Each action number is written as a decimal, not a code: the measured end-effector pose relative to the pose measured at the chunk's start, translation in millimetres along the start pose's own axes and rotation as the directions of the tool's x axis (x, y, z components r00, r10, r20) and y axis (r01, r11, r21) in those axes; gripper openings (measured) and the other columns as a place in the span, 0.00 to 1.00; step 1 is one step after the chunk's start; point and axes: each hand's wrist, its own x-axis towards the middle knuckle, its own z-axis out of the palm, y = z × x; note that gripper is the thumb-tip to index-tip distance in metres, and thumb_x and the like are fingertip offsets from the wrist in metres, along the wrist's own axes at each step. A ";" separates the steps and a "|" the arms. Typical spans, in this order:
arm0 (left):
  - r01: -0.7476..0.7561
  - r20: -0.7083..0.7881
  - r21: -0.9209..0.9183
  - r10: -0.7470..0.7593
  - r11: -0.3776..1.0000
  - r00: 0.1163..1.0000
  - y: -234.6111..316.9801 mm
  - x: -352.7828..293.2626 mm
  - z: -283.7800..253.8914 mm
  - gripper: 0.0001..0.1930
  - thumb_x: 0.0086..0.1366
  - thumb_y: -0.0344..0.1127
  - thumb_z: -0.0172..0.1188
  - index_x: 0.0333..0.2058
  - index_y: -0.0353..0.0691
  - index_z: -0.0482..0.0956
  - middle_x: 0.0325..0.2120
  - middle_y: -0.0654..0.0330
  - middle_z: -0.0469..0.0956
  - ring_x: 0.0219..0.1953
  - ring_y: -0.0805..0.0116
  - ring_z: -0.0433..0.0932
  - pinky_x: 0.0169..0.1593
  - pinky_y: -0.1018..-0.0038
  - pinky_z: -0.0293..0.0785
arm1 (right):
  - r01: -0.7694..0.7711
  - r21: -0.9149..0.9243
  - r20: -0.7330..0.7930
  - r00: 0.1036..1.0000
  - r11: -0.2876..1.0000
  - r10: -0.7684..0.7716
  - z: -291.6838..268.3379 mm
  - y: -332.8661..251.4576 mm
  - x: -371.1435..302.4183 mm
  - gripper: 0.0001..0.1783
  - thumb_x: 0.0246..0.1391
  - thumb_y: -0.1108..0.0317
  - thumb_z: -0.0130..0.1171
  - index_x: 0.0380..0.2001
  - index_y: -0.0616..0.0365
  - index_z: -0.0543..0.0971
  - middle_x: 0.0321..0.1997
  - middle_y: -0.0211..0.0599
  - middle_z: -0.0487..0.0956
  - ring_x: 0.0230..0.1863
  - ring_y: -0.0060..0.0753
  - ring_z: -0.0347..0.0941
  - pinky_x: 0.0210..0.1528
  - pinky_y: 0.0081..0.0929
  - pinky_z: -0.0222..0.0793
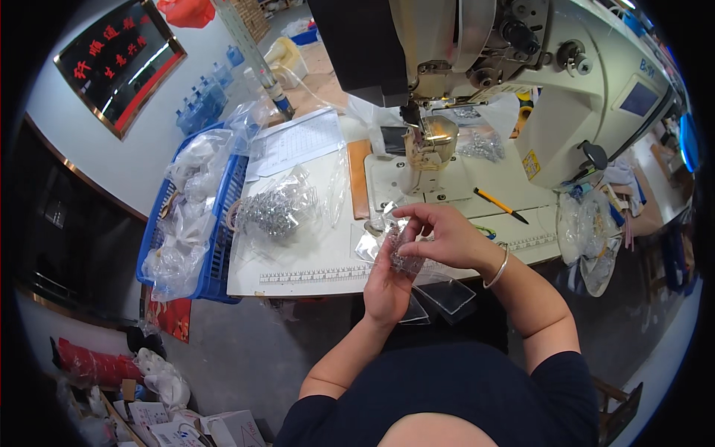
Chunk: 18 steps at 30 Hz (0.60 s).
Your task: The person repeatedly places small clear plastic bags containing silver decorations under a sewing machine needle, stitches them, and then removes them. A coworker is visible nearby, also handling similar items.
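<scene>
Above the table's front edge, both of my hands are on a small clear plastic bag point(408, 262) with tiny silvery pieces inside. My left hand point(387, 289) is closed round its left side from below. From the right, my right hand point(450, 237) bends its fingers and thumb in a pinch at the bag's upper part; a bangle circles that wrist. Flat clear plastic pieces point(449, 296) show below the hands, and another shiny clear piece point(367, 246) lies just left of them. Further left on the table is a heap of clear bags of silvery parts point(277, 212).
A large sewing machine point(596, 112) stands behind my hands, its post point(430, 145) rising from the table. A yellow pen point(500, 205), a tan strip point(359, 179), paper sheets point(298, 141) and a ruler strip point(313, 276) lie around. A blue crate point(218, 253) of plastic bags adjoins the table's left end.
</scene>
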 end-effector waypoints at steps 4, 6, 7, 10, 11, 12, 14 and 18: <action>-0.008 -0.009 0.070 0.009 0.998 1.000 -3.6 -0.6 -3.5 0.24 0.71 0.44 0.32 0.62 0.45 0.51 0.62 0.58 0.54 0.62 0.62 0.58 0.61 0.61 0.56 | -0.109 0.066 0.104 0.989 0.992 0.102 -5.2 4.8 0.1 0.23 0.38 0.70 0.68 0.41 0.59 0.75 0.26 0.24 0.74 0.30 0.15 0.68 0.37 0.18 0.65; -0.008 -0.006 0.118 0.009 0.993 1.000 -4.3 0.0 -2.4 0.24 0.71 0.45 0.32 0.62 0.44 0.51 0.62 0.57 0.54 0.62 0.62 0.57 0.61 0.61 0.56 | -0.020 0.031 0.106 0.994 0.999 0.016 -8.0 6.2 0.1 0.22 0.37 0.67 0.69 0.38 0.60 0.75 0.25 0.28 0.75 0.29 0.20 0.70 0.35 0.20 0.67; 0.000 -0.024 0.106 0.002 0.994 1.000 -5.1 0.7 -3.2 0.24 0.71 0.45 0.32 0.62 0.44 0.51 0.62 0.57 0.54 0.62 0.62 0.57 0.61 0.62 0.56 | 0.025 0.013 0.109 0.994 1.000 -0.026 -9.3 6.6 -0.2 0.22 0.37 0.65 0.69 0.37 0.61 0.75 0.24 0.31 0.76 0.29 0.22 0.71 0.34 0.22 0.67; 0.016 -0.046 0.070 -0.013 0.997 0.999 -4.8 1.6 -5.0 0.24 0.71 0.45 0.32 0.62 0.44 0.52 0.61 0.57 0.55 0.61 0.62 0.58 0.61 0.62 0.57 | 0.017 -0.138 0.194 0.981 0.990 0.010 -15.8 0.8 -3.3 0.17 0.39 0.70 0.68 0.34 0.60 0.75 0.26 0.26 0.75 0.30 0.19 0.68 0.37 0.19 0.66; 0.023 -0.027 0.057 -0.021 0.998 0.999 -2.7 1.0 -1.0 0.24 0.71 0.45 0.32 0.62 0.43 0.52 0.61 0.57 0.56 0.61 0.62 0.58 0.60 0.62 0.57 | -0.008 -0.083 0.191 0.981 0.997 0.023 -16.6 2.1 -2.9 0.16 0.40 0.70 0.68 0.34 0.61 0.75 0.26 0.27 0.75 0.30 0.19 0.69 0.37 0.19 0.66; 0.030 -0.009 0.044 -0.030 0.999 1.000 -1.1 0.9 1.9 0.24 0.71 0.45 0.33 0.62 0.43 0.53 0.61 0.57 0.56 0.61 0.61 0.59 0.60 0.61 0.57 | -0.033 -0.028 0.188 0.981 0.999 0.037 -17.1 4.2 -2.2 0.15 0.40 0.70 0.67 0.33 0.61 0.75 0.26 0.28 0.76 0.30 0.19 0.69 0.37 0.19 0.67; 0.062 -0.017 -0.021 -0.062 0.998 0.998 1.6 2.2 3.9 0.24 0.70 0.42 0.34 0.62 0.39 0.53 0.59 0.54 0.58 0.60 0.61 0.61 0.61 0.62 0.58 | -0.068 0.040 0.145 0.988 0.997 0.062 -15.5 1.3 -2.9 0.11 0.43 0.72 0.65 0.31 0.62 0.76 0.26 0.30 0.77 0.29 0.19 0.70 0.35 0.20 0.67; -0.003 -0.012 -0.031 0.003 1.000 1.000 1.5 0.8 -6.8 0.24 0.69 0.39 0.33 0.60 0.35 0.55 0.59 0.53 0.59 0.59 0.59 0.61 0.61 0.60 0.57 | -0.063 -0.008 0.126 0.990 0.998 0.063 -14.1 4.4 -1.2 0.11 0.43 0.72 0.64 0.32 0.63 0.76 0.26 0.31 0.77 0.29 0.19 0.70 0.35 0.20 0.67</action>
